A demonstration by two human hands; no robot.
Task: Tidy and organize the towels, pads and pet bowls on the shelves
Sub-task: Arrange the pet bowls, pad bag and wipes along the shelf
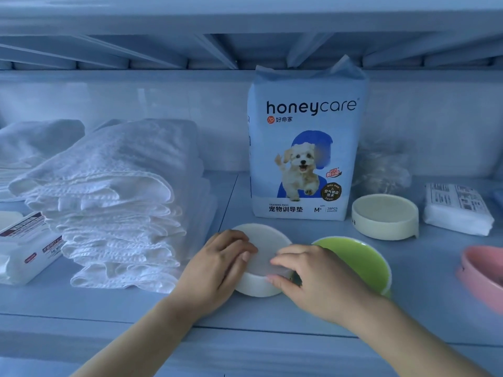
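Gripping item one, the white bowl (pixel 265 240), at the front middle of the shelf (pixel 163 308): I am holding it with both hands, the left hand (pixel 220 263) curling over its left rim and the right hand (pixel 310 273) pinching its right rim between thumb and fingers. I am not managing to tell whether it is resting on the board or just off it.

Item two, green bowl (pixel 359 257): sitting just beside the white one on its right, partly hidden behind my right hand.

Item three, cream bowl (pixel 385 217): standing upright further back on the right, apart from both, near the foot of the pad pack (pixel 304 148).

Item four, pink bowl (pixel 481 270): showing at the right edge, cut off by the frame.

Pad pack: standing upright at the back.

Towel stack (pixel 114 202): lying folded on the left, its edges uneven.

Wrapped packets: one lying at left front (pixel 24 248), one at far right (pixel 457 208).

Step in hand, as I am judging it: gathering the bowls into one group. The next move is calling for lifting the white bowl clear and setting it level into or beside another bowl, without knocking the green one.
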